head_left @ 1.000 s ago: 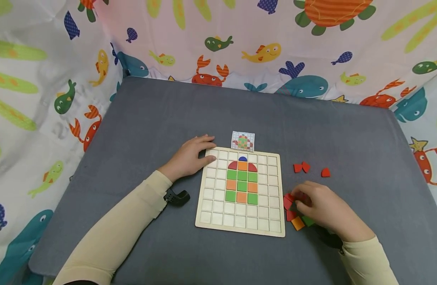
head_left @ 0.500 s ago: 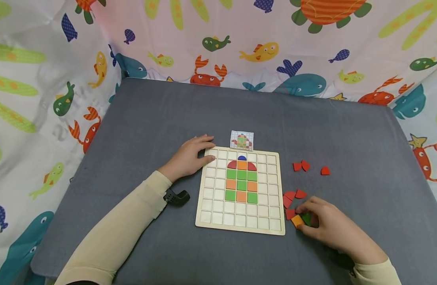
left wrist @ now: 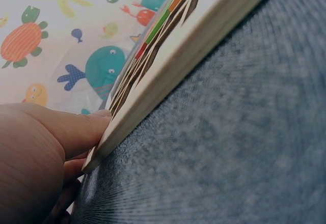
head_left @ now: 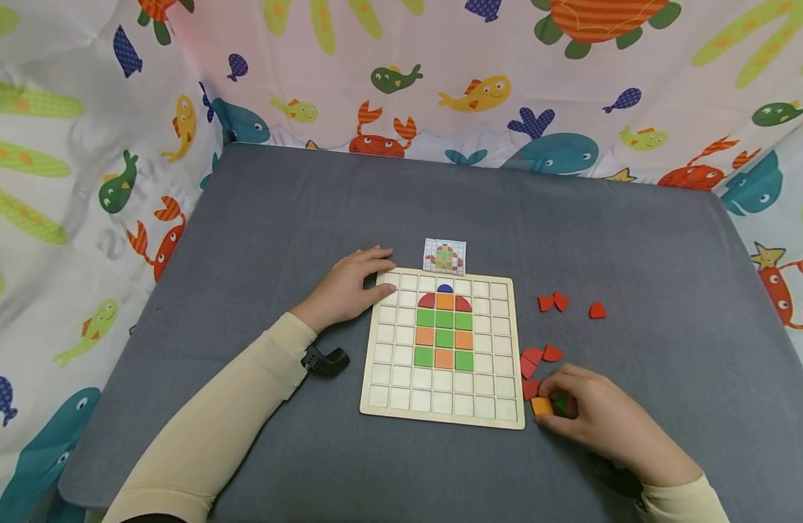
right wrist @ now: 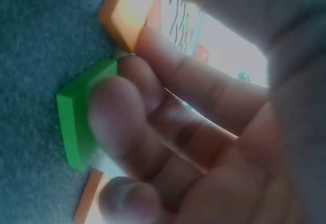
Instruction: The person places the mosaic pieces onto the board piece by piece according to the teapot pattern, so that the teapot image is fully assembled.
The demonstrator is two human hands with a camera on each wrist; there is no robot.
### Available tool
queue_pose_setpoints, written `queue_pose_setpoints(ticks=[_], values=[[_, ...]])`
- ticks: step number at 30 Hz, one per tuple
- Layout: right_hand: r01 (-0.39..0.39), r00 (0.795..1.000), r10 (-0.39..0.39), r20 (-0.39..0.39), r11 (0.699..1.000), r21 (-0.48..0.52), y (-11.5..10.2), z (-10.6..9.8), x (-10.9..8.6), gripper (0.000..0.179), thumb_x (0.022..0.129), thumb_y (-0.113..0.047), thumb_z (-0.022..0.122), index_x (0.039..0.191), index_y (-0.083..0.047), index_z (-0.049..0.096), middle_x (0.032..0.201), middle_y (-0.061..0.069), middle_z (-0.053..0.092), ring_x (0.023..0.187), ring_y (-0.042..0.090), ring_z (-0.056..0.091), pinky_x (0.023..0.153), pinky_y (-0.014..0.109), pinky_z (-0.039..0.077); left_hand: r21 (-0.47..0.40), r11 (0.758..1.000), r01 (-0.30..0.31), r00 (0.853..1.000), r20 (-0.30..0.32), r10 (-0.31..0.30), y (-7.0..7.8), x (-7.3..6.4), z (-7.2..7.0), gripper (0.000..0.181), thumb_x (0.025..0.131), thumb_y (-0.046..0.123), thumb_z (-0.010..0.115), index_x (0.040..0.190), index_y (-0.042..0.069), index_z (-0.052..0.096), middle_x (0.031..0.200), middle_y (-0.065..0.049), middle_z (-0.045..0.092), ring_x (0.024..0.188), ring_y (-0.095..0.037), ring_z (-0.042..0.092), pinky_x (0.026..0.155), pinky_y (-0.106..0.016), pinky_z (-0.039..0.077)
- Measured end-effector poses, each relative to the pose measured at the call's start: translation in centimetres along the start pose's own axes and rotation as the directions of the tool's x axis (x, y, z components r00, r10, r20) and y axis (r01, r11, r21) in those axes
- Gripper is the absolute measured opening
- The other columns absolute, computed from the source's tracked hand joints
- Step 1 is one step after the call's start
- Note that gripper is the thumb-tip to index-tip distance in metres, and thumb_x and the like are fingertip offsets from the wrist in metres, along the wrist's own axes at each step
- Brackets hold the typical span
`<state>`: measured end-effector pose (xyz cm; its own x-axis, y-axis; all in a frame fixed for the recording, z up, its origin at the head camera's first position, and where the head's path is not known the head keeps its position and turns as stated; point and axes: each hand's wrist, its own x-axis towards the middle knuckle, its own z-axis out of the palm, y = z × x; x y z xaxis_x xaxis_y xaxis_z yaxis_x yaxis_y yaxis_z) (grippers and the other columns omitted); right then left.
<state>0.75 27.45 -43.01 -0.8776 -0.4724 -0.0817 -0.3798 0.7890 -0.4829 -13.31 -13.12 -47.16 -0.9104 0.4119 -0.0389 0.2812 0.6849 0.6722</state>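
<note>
A wooden grid board (head_left: 401, 399) lies on the table with green, orange, red and blue tiles set in its upper middle cells. My left hand (head_left: 345, 292) holds its far left corner, the thumb (left wrist: 86, 132) on top and fingers at the edge. Beside the board's right edge, my right hand (head_left: 597, 410) pinches an orange square tile (head_left: 541, 406) between thumb and index finger. Under the curled fingers is a green tile (right wrist: 76, 119), partly hidden in the head view. Another orange tile edge (right wrist: 87, 197) shows low in the right wrist view.
A small printed pattern card (head_left: 445, 256) touches the board's far edge. Red tiles (head_left: 529, 363) lie close to its right side, with another red tile (head_left: 553, 353) alongside. Further back are a red pair (head_left: 561, 301) and a single red piece (head_left: 597, 311). A fish-print curtain (head_left: 309, 73) surrounds the grey table (head_left: 296, 196).
My right hand has moved from the red tiles toward me to the orange and green ones. The orange tile has turned slightly in its pinch. The left hand stays at the board's corner.
</note>
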Motion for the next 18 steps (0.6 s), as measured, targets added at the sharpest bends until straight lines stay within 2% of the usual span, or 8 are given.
queue_pose_setpoints(ticks=[3,7,11,18], values=[[0.013,1.0,-0.015,-0.02,0.998,-0.061,-0.2,0.2,0.2,0.028,0.076,-0.021,0.094,0.085,-0.025,0.069,0.085,-0.015,0.056,0.066,-0.004,0.046,0.055,0.018,0.043,0.001,1.0,-0.001,1.0,0.0,0.001,0.0,0.0,0.0,0.049,0.104,0.036,0.069,0.148,0.014,0.063,0.166,-0.002,0.043,0.159,-0.023,0.029,0.133,-0.051,0.017],[-0.001,1.0,0.001,-0.005,0.993,-0.116,-0.4,0.2,0.5,0.028,0.075,-0.025,0.093,0.084,-0.026,0.067,0.083,-0.015,0.054,0.067,-0.004,0.045,0.056,0.019,0.043,0.004,1.0,0.008,1.0,0.004,-0.008,0.1,0.1,0.0,0.049,0.104,0.037,0.069,0.148,0.015,0.063,0.166,-0.001,0.043,0.159,-0.022,0.029,0.133,-0.052,0.019],[0.008,1.0,-0.008,-0.002,0.994,-0.106,-0.7,0.2,0.8,0.028,0.076,-0.026,0.093,0.085,-0.027,0.067,0.081,-0.016,0.053,0.068,-0.003,0.046,0.058,0.019,0.045,0.006,1.0,0.017,1.0,0.013,-0.017,0.2,0.1,0.0,0.05,0.104,0.038,0.069,0.149,0.016,0.062,0.166,0.0,0.042,0.16,-0.022,0.027,0.132,-0.053,0.019],[0.051,0.999,-0.053,-0.015,0.995,-0.09,-2.0,0.2,2.3,0.027,0.078,-0.026,0.09,0.083,-0.03,0.064,0.076,-0.016,0.049,0.068,-0.002,0.045,0.057,0.018,0.042,0.006,1.0,0.021,1.0,0.011,-0.021,0.2,0.0,-0.1,0.05,0.104,0.038,0.068,0.149,0.016,0.062,0.167,0.001,0.042,0.16,-0.022,0.027,0.133,-0.053,0.019]])
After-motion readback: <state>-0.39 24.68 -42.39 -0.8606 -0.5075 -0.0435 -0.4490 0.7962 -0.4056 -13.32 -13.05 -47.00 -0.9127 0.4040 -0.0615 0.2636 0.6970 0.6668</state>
